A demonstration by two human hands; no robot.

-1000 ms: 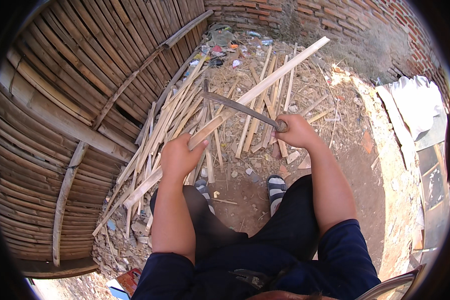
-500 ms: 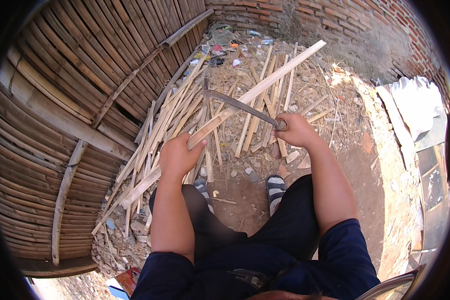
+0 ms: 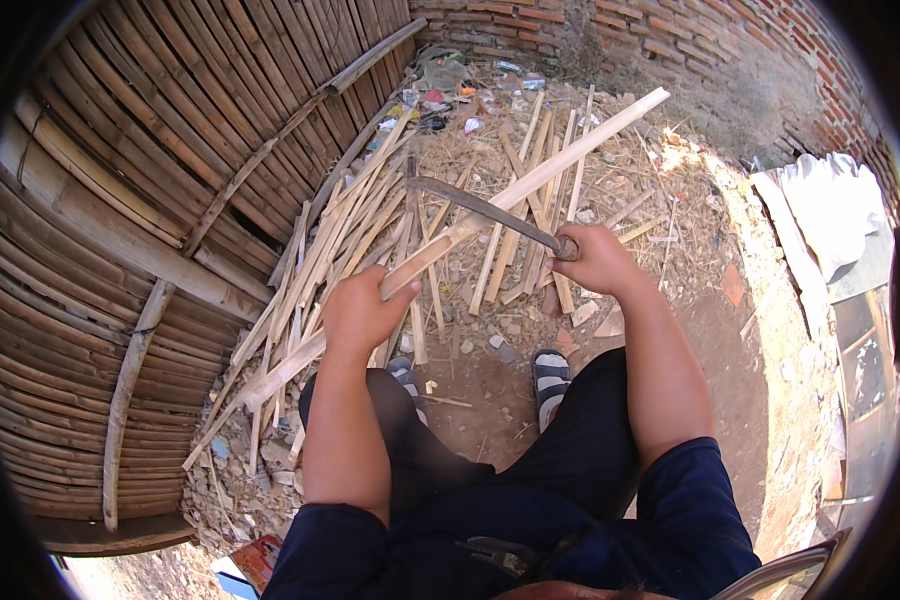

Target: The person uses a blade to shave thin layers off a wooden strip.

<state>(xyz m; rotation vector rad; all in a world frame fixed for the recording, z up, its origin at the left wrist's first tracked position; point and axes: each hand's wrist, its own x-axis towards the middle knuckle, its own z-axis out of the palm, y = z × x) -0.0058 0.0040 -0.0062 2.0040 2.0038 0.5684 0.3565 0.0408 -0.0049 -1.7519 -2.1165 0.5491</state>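
A long bamboo slat (image 3: 490, 215), judged light, stiff and splintery, was gripped mid-length by the left hand (image 3: 360, 315) above the bamboo pile (image 3: 370, 230); a curved blade (image 3: 480, 210), clenched in the right hand (image 3: 595, 260), was laid across it.

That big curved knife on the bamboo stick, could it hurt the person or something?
It might. The left hand grips the long bamboo strip just below where the curved blade, held by the right hand, meets it, so a slip could reach the fingers. The strip runs over the knees, above the feet in striped sandals, so a glancing cut could swing that way. Split bamboo edges can also give splinters to bare hands.
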